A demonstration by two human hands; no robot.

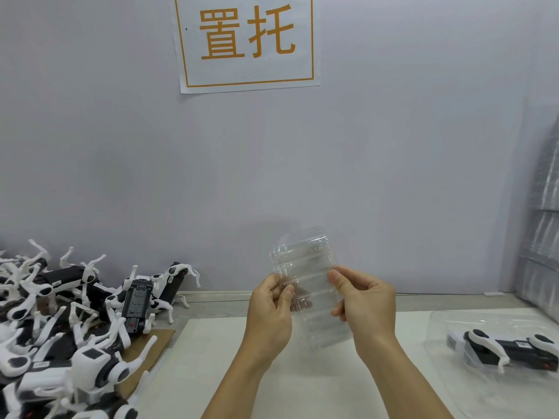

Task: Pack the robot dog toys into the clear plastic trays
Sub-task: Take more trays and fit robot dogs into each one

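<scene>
You hold one empty tray [305, 285] upright above the table [272, 373], in front of the wall [393, 146]. Your left hand [269, 309] pinches its left edge, thumb in front and fingers [299, 303] curled behind the clear plastic. Your right hand [363, 300] grips the right edge, thumb on the front.

Count: one tray in hand; a second tray [447, 325] lies at the table's right edge with one dog [508, 349] in it. A pile of dogs [60, 322], too tangled to count, covers the left side and partly rests on cardboard [157, 335]. A stack of clear packs [541, 225] leans at far right. One sign [248, 40] hangs on the wall.

Open room: the white mat between pile and filled tray, under your forearms.
</scene>
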